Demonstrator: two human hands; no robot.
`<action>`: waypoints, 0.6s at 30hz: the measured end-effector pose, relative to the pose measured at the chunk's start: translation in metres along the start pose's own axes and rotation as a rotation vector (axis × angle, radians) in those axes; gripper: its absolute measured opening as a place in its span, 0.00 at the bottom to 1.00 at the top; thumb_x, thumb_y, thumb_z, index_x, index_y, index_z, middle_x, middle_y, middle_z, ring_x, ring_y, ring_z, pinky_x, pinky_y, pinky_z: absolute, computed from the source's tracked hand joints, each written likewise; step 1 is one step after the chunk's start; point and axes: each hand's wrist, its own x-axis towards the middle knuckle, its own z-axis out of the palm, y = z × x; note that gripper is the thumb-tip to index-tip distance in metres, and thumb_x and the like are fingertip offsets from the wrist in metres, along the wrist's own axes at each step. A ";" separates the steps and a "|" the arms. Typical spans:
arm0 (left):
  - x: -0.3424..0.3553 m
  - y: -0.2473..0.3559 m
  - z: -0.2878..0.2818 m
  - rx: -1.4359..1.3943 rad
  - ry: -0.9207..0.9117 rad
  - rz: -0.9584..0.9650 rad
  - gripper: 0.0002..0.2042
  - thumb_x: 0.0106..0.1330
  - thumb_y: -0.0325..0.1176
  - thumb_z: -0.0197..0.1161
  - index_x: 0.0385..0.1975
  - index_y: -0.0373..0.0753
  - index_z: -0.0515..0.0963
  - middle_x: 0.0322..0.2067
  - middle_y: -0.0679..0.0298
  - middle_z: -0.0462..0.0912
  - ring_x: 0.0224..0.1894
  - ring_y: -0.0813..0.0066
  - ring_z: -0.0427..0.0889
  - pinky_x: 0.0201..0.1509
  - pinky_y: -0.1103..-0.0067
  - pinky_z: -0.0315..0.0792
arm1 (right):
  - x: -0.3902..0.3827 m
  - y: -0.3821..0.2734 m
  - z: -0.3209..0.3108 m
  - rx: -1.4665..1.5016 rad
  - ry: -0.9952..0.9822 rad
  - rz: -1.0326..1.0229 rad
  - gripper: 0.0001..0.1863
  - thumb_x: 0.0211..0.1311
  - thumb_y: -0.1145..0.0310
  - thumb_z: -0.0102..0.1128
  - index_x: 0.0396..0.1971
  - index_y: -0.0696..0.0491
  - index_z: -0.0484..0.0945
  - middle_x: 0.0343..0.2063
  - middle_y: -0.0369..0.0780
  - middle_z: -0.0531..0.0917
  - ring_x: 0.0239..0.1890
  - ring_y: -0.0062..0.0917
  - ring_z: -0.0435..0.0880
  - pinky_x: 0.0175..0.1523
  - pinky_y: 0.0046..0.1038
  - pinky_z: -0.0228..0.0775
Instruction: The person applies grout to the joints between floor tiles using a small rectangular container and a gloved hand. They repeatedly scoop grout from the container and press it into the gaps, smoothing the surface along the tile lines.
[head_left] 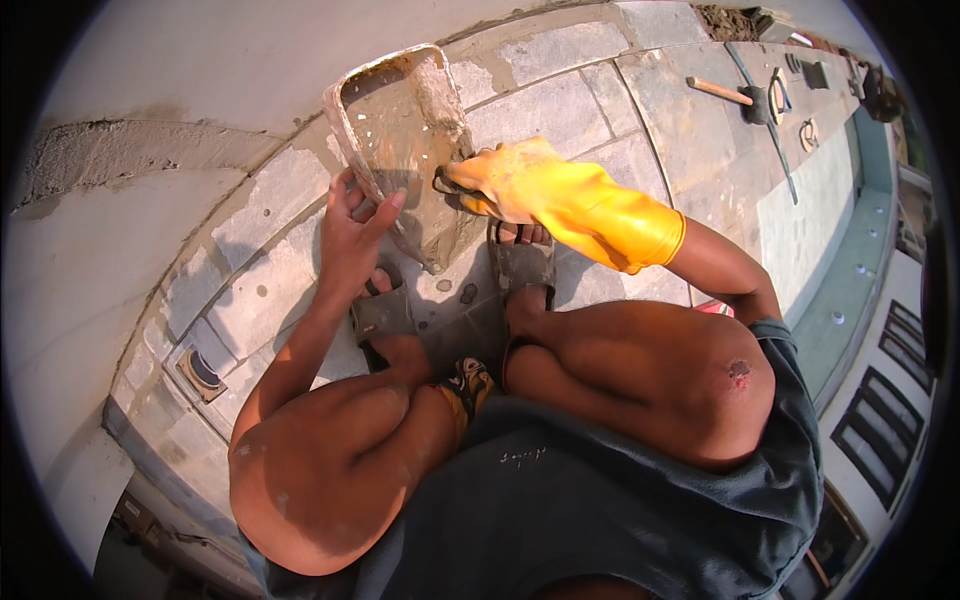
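A shallow rectangular tub (352, 137) lies on the paving in front of my feet, its inside smeared with wet grey-brown mortar (405, 130). My bare left hand (356, 213) grips the tub's left rim, thumb over the edge and fingers on the outer side. Over the tub's right side, my right hand (500, 182) wears a long orange-yellow rubber glove (600, 215). Its fingers are closed round something with a dark curved part showing at the fingertips; the glove hides the rest.
A wooden-handled mallet (720, 92) and a long thin bar (775, 150) lie at the far right. Beyond them runs a pale green pool-like basin (835, 290). A wall (200, 70) rises at the left. A small square drain (203, 373) sits in the paving. My sandalled feet (523, 262) stand close to the tub.
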 end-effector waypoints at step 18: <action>-0.029 -0.008 0.048 0.071 -0.010 0.042 0.35 0.63 0.40 0.70 0.62 0.28 0.59 0.53 0.51 0.77 0.52 0.68 0.79 0.52 0.78 0.74 | -0.072 0.043 0.018 0.002 0.265 -0.634 0.10 0.51 0.66 0.63 0.32 0.53 0.82 0.35 0.41 0.84 0.41 0.38 0.83 0.43 0.31 0.74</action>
